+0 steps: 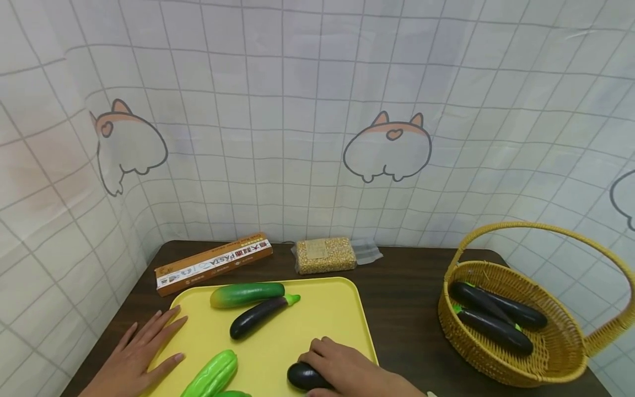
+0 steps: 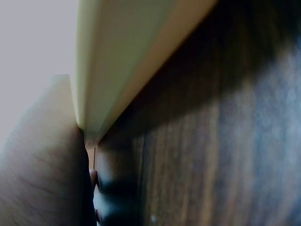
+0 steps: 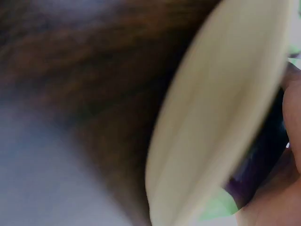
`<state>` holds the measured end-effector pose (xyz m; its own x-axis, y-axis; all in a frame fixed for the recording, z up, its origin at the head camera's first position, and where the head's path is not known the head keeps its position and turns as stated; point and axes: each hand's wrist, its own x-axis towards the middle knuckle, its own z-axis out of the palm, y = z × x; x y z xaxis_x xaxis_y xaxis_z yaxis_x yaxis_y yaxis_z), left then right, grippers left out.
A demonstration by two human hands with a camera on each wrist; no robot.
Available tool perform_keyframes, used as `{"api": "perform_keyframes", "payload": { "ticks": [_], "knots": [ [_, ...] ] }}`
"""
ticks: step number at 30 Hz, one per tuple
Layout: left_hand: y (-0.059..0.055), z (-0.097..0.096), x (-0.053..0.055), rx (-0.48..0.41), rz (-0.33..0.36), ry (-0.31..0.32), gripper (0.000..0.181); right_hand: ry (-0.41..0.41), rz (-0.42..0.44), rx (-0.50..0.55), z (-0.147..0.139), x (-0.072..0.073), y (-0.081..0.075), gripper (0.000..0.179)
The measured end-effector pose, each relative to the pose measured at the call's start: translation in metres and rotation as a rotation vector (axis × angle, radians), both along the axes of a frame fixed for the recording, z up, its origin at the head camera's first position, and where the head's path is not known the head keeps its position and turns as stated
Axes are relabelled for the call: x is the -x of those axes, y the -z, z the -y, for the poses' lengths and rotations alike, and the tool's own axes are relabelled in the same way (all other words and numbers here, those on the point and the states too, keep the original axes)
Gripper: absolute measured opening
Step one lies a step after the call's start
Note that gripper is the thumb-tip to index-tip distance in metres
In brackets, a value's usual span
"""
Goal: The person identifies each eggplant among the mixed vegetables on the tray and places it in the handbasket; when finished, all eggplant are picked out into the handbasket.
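My right hand (image 1: 347, 368) grips a dark purple eggplant (image 1: 305, 376) at the front right of the yellow tray (image 1: 327, 309). In the right wrist view, the green stem end of this eggplant (image 3: 258, 165) shows behind the pale tray wall (image 3: 216, 108). My left hand (image 1: 136, 355) lies over the tray's left edge with its fingers spread. Another eggplant (image 1: 258, 317) lies on the tray beside a green and yellow cucumber-shaped vegetable (image 1: 248, 294). Nearer me is a bright green, bumpy vegetable (image 1: 213, 375); a further green piece is cut off by the frame.
On the right stands a wicker basket (image 1: 461, 353) with a tall handle, holding several eggplants (image 1: 496, 331). Behind the tray lie a pasta box (image 1: 213, 264) and a clear bag of yellow kernels (image 1: 326, 256). A grid-patterned curtain (image 1: 268, 138) surrounds the dark wooden table (image 1: 402, 298).
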<state>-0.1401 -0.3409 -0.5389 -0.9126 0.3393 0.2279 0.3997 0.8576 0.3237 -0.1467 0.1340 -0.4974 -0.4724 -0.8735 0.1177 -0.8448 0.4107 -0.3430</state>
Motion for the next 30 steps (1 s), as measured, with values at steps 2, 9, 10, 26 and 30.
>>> {"api": "perform_keyframes", "payload": {
  "ticks": [2,9,10,26,30],
  "knots": [
    [0.001,0.0,0.0,0.0,0.006,-0.002,0.069,0.032,0.039,-0.008,-0.002,-0.001,-0.004,0.045],
    [0.0,0.001,0.0,0.006,-0.001,-0.012,0.07,0.089,0.137,0.004,-0.007,-0.003,-0.019,0.044],
    [0.0,0.001,0.0,0.009,-0.002,-0.013,0.07,0.093,0.145,0.002,-0.008,-0.002,-0.021,0.044],
    [-0.001,-0.001,0.0,0.01,0.01,-0.014,0.069,0.226,0.114,-0.021,-0.059,0.007,-0.057,0.047],
    [-0.001,-0.002,0.0,0.009,0.009,-0.013,0.069,0.263,0.065,-0.01,-0.076,0.009,-0.065,0.046]
  ]
}}
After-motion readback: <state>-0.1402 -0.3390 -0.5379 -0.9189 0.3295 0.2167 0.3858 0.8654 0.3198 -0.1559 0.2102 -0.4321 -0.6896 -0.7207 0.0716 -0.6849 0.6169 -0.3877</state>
